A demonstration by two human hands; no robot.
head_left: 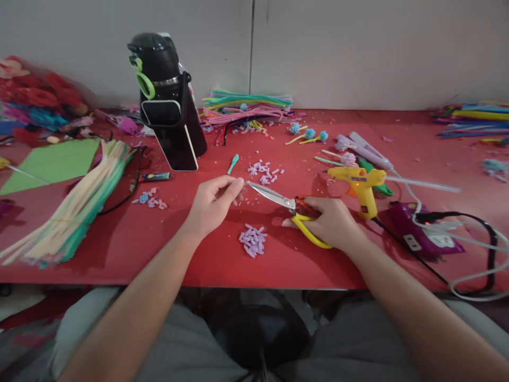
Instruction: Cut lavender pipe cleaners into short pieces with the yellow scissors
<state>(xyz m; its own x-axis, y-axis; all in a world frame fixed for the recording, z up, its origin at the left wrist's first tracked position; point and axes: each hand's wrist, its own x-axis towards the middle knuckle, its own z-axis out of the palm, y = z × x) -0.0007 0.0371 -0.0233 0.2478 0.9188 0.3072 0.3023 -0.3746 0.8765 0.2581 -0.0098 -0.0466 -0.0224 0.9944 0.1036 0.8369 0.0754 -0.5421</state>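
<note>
Over red worktop [214, 268], with light, likely soft lilac pieces [253, 241] to pinch singly left and slightly nearside of the right hand [332, 220], wrapped round handles [308, 234] of stiff, weightier-looking scissors [288, 202] pointing toward the left hand [212, 204], closed thumb-to-finger with contents indiscernible.

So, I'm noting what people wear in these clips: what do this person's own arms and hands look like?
The left hand and right hand are both ungloved. The forearms are bare, with no sleeve, watch, bracelet or marking in view. No ring shows, though part of each hand is hidden. Below them, the person wears grey trousers.
</note>
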